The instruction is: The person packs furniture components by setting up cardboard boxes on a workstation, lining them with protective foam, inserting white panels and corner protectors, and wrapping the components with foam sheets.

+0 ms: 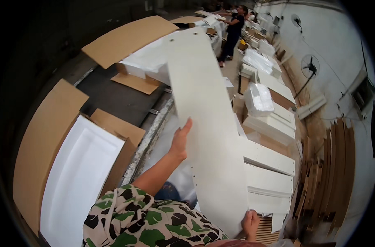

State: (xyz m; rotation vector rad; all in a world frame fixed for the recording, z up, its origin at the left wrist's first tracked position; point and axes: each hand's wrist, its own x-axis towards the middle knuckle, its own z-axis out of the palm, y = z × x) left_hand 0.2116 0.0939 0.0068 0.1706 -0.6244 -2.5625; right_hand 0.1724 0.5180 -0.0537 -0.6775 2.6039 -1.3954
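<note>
One long white panel (206, 103) spans between the left hand (180, 140), half-open against its left edge with some fingers hidden, and the right hand (250, 224), curled around its lower right edge. Leftward, two open cardboard boxes (119, 125) sit on a dark surface (103, 94).

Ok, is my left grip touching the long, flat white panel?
Touching. The head view shows the left grip against the long, flat white panel, overlapping its left edge with no gap showing.
</note>
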